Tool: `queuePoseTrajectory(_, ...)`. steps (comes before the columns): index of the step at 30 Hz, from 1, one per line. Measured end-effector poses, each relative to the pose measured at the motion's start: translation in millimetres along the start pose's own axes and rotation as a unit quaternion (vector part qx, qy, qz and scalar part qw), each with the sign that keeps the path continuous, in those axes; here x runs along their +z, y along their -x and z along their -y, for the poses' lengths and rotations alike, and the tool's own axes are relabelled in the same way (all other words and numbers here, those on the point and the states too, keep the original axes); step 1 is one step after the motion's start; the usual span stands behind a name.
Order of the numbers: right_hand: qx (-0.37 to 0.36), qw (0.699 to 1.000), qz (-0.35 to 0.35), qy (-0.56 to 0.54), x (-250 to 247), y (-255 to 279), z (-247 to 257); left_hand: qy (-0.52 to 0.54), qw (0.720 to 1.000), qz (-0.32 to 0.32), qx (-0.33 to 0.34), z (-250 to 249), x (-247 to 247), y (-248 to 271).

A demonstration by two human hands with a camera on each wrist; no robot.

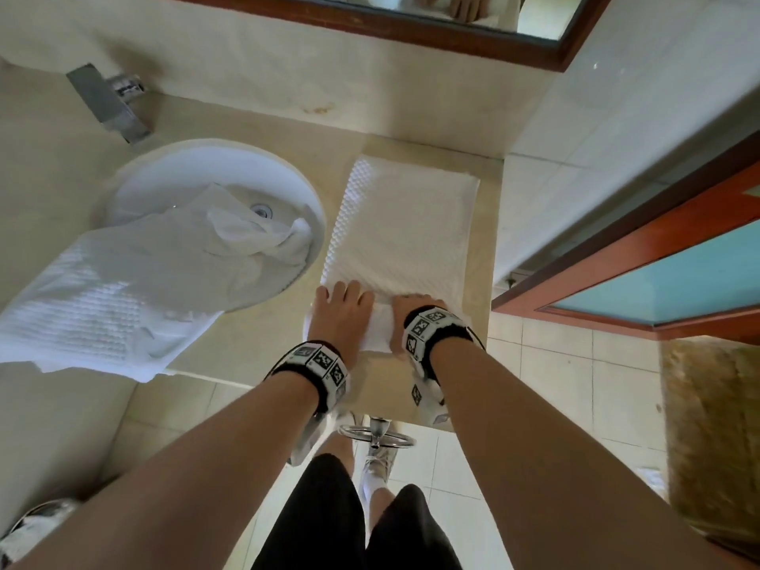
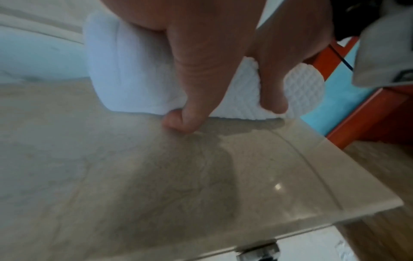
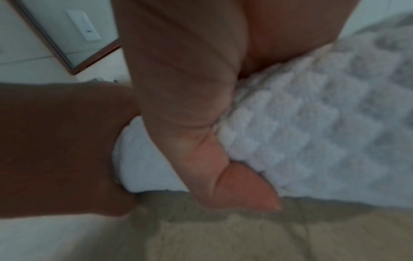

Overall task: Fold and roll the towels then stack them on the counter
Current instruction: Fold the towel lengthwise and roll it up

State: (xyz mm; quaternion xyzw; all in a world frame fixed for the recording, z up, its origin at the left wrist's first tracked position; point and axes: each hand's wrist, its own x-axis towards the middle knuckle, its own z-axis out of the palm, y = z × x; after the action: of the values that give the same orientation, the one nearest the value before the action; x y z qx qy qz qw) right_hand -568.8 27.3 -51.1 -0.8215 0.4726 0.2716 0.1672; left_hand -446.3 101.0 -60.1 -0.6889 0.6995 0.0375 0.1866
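Observation:
A folded white waffle towel (image 1: 407,224) lies lengthwise on the beige counter (image 1: 263,331), right of the sink. Its near end is rolled up into a short thick roll (image 1: 380,327). My left hand (image 1: 341,310) grips the roll's left part, and my right hand (image 1: 405,318) grips its right part, fingers curled over the top. In the left wrist view the roll (image 2: 125,70) bulges behind my left thumb (image 2: 190,98), whose tip is at the counter. The right wrist view shows the waffle cloth (image 3: 301,132) under my right thumb (image 3: 201,141), with my left hand (image 3: 55,150) beside it.
A second white towel (image 1: 123,290) lies crumpled over the round sink (image 1: 164,166) and hangs off the counter's front edge. A chrome faucet (image 1: 111,104) stands behind the sink. The wall and mirror frame (image 1: 452,39) close the back; an orange-framed door (image 1: 658,273) is at right.

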Motion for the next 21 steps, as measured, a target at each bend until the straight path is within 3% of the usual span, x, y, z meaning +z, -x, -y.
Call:
queuePoseTrajectory(3, 0.034, 0.999, -0.004, 0.010, 5.0, 6.4, 9.0, 0.043, 0.998, 0.047, -0.012, 3.8, -7.0, -5.7)
queuePoseTrajectory(5, 0.060, 0.996, -0.068, 0.028, 11.3, 16.7, 15.7, 0.058, 0.995, 0.084, -0.012, 5.7, -13.4, -10.7)
queuePoseTrajectory(7, 0.052, 0.988, -0.138, 0.037, 17.0, 30.8, 17.2, 0.092, 0.984, 0.153, -0.013, 9.5, -19.1, -17.0)
queuePoseTrajectory(10, 0.024, 0.988, -0.150, 0.032, 26.9, 43.0, 13.1, 0.151, 0.960, 0.235, -0.023, 14.4, -19.9, -20.1)
queuePoseTrajectory(12, 0.024, 0.991, -0.134, 0.011, 26.4, 43.4, 13.4, 0.115, 0.969, 0.218, -0.004, 12.0, -19.2, -12.3)
queuePoseTrajectory(15, 0.038, 0.996, -0.079, -0.017, 17.5, 34.6, 12.7, 0.010, 0.997, 0.077, 0.023, 5.6, -17.0, 4.5)
queuePoseTrajectory(17, 0.042, 0.998, -0.023, -0.034, 10.1, 28.2, 9.2, -0.010, 1.000, 0.014, 0.024, 5.9, -12.8, 10.8)
queuePoseTrajectory(19, 0.047, 0.998, -0.004, -0.028, 8.3, 26.6, 8.9, -0.003, 0.999, 0.033, 0.016, 6.8, -12.6, 11.0)
queuePoseTrajectory(21, 0.058, 0.997, -0.054, 0.005, 11.8, 33.7, 13.9, 0.010, 0.997, 0.078, 0.006, 5.6, -14.8, 4.2)
